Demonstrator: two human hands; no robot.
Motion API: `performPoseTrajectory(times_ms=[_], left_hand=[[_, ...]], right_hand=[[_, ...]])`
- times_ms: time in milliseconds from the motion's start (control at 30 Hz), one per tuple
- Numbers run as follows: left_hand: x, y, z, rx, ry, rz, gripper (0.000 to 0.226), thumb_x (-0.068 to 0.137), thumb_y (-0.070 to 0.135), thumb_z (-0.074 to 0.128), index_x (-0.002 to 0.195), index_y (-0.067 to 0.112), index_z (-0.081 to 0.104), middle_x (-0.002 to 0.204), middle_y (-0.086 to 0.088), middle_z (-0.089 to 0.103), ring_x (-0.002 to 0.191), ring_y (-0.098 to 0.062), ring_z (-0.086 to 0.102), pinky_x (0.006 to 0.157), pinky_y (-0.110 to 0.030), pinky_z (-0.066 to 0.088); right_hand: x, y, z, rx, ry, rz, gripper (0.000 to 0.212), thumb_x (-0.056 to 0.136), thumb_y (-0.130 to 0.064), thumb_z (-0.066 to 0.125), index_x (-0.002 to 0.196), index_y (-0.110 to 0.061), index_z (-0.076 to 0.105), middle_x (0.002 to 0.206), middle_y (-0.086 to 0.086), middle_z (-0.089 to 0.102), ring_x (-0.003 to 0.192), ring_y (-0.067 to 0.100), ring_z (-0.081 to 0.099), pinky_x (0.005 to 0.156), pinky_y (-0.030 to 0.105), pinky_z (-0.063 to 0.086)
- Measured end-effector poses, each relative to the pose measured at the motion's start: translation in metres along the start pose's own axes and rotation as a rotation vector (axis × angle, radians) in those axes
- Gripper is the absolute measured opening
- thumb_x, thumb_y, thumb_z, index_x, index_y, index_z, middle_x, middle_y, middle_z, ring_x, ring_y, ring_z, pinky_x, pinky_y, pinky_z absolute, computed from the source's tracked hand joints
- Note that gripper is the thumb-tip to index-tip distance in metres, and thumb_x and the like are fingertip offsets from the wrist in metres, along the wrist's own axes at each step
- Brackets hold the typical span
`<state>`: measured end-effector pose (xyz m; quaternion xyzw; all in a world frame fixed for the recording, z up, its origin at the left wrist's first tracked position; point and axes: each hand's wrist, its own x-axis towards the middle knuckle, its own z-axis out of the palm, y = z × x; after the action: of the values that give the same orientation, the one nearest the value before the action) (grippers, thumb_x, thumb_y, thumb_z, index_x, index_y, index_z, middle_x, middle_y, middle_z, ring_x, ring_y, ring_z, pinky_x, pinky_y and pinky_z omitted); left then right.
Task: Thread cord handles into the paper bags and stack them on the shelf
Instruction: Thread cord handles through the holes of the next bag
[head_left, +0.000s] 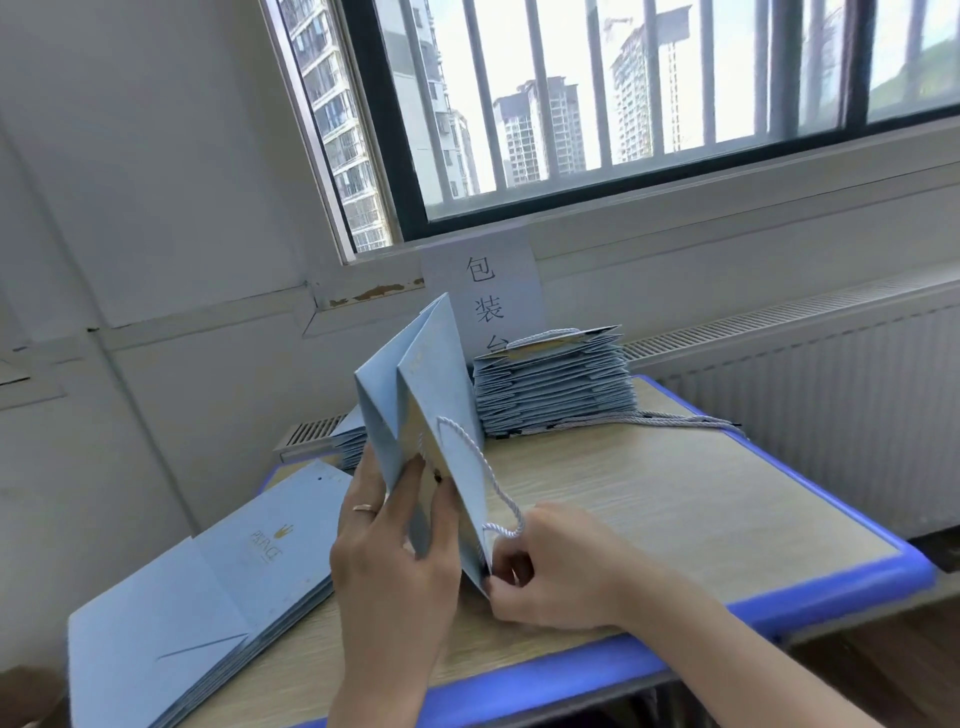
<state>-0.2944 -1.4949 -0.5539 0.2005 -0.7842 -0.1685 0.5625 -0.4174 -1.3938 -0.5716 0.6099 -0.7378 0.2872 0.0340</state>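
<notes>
Between left hand (387, 561) and right hand (550, 571): upright bag (415, 395), over table (675, 509) middle. Flat bag pile (197, 613) front-left on table. Tall bag stack (556, 384) at back, loose cords (675, 418) just right of it. Sign (485, 291) on wall behind stack.

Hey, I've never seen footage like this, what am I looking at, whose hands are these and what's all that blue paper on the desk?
No machine here: one camera worn on a person's head looks down at their bare hands. The left hand holds an upright light-blue paper bag; the right hand pinches its edge where a white twisted cord handle enters. On the blue-edged wooden desk lie a flat pile of blue bags at left, a taller stack of blue bags at the back, and loose white cords beside it.
</notes>
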Motion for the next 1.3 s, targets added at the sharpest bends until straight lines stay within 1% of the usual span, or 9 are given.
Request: performPoseTrajectory(times_ms=[133, 267, 400, 533, 767, 833, 900, 1033, 1300], left_hand=[[0.009, 0.006, 0.011, -0.056, 0.105, 0.019, 0.019, 0.085, 0.02, 0.063, 0.094, 0.019, 0.08, 0.114, -0.009, 0.07, 0.1, -0.031, 0.066, 0.081, -0.026, 0.046], [0.008, 0.004, 0.016, -0.012, 0.107, 0.017, 0.015, 0.079, 0.014, 0.064, 0.079, 0.016, 0.079, 0.099, -0.01, 0.069, 0.09, -0.033, 0.066, 0.074, -0.015, 0.038], [0.004, -0.001, 0.017, 0.022, 0.044, 0.048, 0.014, 0.075, 0.006, 0.071, 0.068, 0.017, 0.075, 0.083, 0.008, 0.053, 0.089, -0.04, 0.064, 0.073, -0.028, 0.042], [0.003, 0.001, 0.015, 0.011, 0.012, 0.13, 0.016, 0.074, 0.007, 0.068, 0.073, 0.019, 0.078, 0.105, 0.015, 0.061, 0.108, -0.033, 0.062, 0.08, -0.037, 0.051], [-0.002, -0.009, 0.014, 0.108, -0.145, 0.081, 0.018, 0.072, 0.013, 0.08, 0.066, 0.029, 0.074, 0.11, 0.003, 0.069, 0.129, -0.033, 0.049, 0.088, -0.043, 0.051], [-0.002, -0.005, 0.008, 0.118, -0.102, 0.076, 0.01, 0.08, 0.03, 0.066, 0.076, 0.03, 0.075, 0.121, 0.005, 0.066, 0.133, -0.03, 0.045, 0.093, -0.045, 0.05], [0.001, 0.0, 0.004, 0.11, -0.033, 0.074, 0.029, 0.084, 0.039, 0.052, 0.087, 0.026, 0.078, 0.131, 0.004, 0.062, 0.132, -0.029, 0.047, 0.095, -0.046, 0.049], [0.012, 0.011, 0.002, 0.049, 0.063, 0.061, 0.031, 0.089, 0.036, 0.054, 0.097, 0.021, 0.08, 0.14, 0.005, 0.058, 0.131, -0.026, 0.049, 0.097, -0.047, 0.047], [0.002, -0.004, 0.013, 0.157, -0.084, 0.073, 0.015, 0.077, 0.014, 0.075, 0.067, 0.025, 0.076, 0.121, 0.0, 0.068, 0.132, -0.036, 0.045, 0.095, -0.047, 0.047]], right_hand=[[0.001, 0.001, 0.002, -0.024, 0.007, -0.004, 0.029, 0.079, -0.034, 0.061, 0.057, -0.02, 0.047, 0.05, -0.003, 0.044, 0.051, 0.01, 0.044, 0.051, 0.02, 0.03], [0.002, 0.002, 0.002, -0.025, 0.021, -0.029, 0.033, 0.079, -0.038, 0.059, 0.054, -0.021, 0.044, 0.049, -0.005, 0.046, 0.051, 0.008, 0.046, 0.051, 0.019, 0.03], [0.004, 0.002, 0.004, 0.011, 0.092, -0.044, 0.049, 0.082, -0.05, 0.053, 0.051, -0.014, 0.041, 0.047, 0.002, 0.042, 0.051, 0.017, 0.041, 0.049, 0.03, 0.03], [0.004, 0.0, 0.003, 0.056, 0.127, -0.065, 0.052, 0.084, -0.049, 0.047, 0.048, -0.012, 0.038, 0.044, 0.004, 0.034, 0.047, 0.021, 0.038, 0.048, 0.038, 0.032], [0.004, 0.001, 0.004, 0.07, 0.095, -0.045, 0.049, 0.081, -0.046, 0.042, 0.051, -0.008, 0.038, 0.042, 0.005, 0.031, 0.044, 0.022, 0.037, 0.046, 0.038, 0.035], [0.004, 0.001, 0.004, 0.073, 0.077, -0.043, 0.05, 0.084, -0.045, 0.044, 0.052, -0.006, 0.041, 0.042, 0.004, 0.032, 0.044, 0.02, 0.036, 0.046, 0.038, 0.034], [0.004, 0.0, 0.003, 0.065, 0.066, -0.046, 0.05, 0.088, -0.039, 0.049, 0.053, -0.005, 0.042, 0.043, 0.005, 0.033, 0.044, 0.021, 0.036, 0.046, 0.037, 0.033], [0.004, -0.003, 0.0, 0.066, 0.045, -0.06, 0.05, 0.094, -0.027, 0.054, 0.05, -0.008, 0.036, 0.043, 0.003, 0.03, 0.044, 0.021, 0.034, 0.045, 0.026, 0.022], [0.004, -0.003, 0.001, 0.057, 0.053, -0.068, 0.049, 0.091, -0.031, 0.052, 0.052, -0.008, 0.035, 0.044, 0.004, 0.03, 0.045, 0.021, 0.033, 0.045, 0.025, 0.021]])
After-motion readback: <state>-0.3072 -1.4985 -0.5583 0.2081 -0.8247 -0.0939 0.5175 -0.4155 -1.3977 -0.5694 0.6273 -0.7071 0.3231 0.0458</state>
